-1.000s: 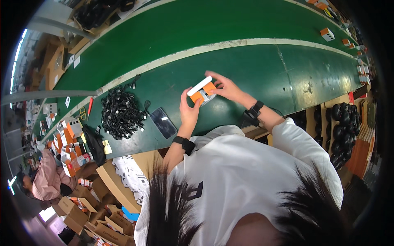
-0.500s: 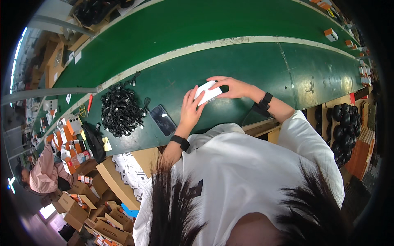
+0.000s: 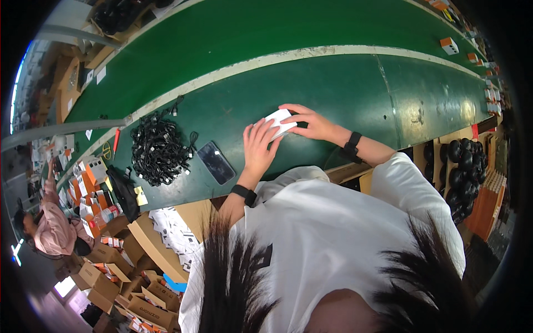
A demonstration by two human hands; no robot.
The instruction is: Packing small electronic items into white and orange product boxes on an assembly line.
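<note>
Hands meet over a small white box (image 3: 279, 123) in the head view, at the middle of the green worktop (image 3: 344, 94). The left hand (image 3: 260, 145) lies against the near, left side of the box, its fingers (image 3: 257, 132) stretched out flat and held together along the box face. The right hand (image 3: 304, 120) comes in from the right, its fingers curled over the far end of the box and clamped on it; a dark bit shows between box and palm, too small to tell what it is. Both wrists wear a black band. The box sits low over the worktop; whether it rests on it cannot be told.

Just left of the left forearm a black phone (image 3: 216, 162) lies flat, screen up. Further left sits a heap of black cables (image 3: 159, 147), and beyond it a black pouch (image 3: 124, 191) at the worktop's near edge. A pale stripe runs the length of the green surface behind the hands. Far off at the upper right stands a small orange-and-white box (image 3: 448, 45). At the lower left, open cardboard cartons (image 3: 139, 244) crowd the floor, and a person in a pink top (image 3: 53, 230) sits well apart. Round black parts (image 3: 463, 166) fill a tray on the right
</note>
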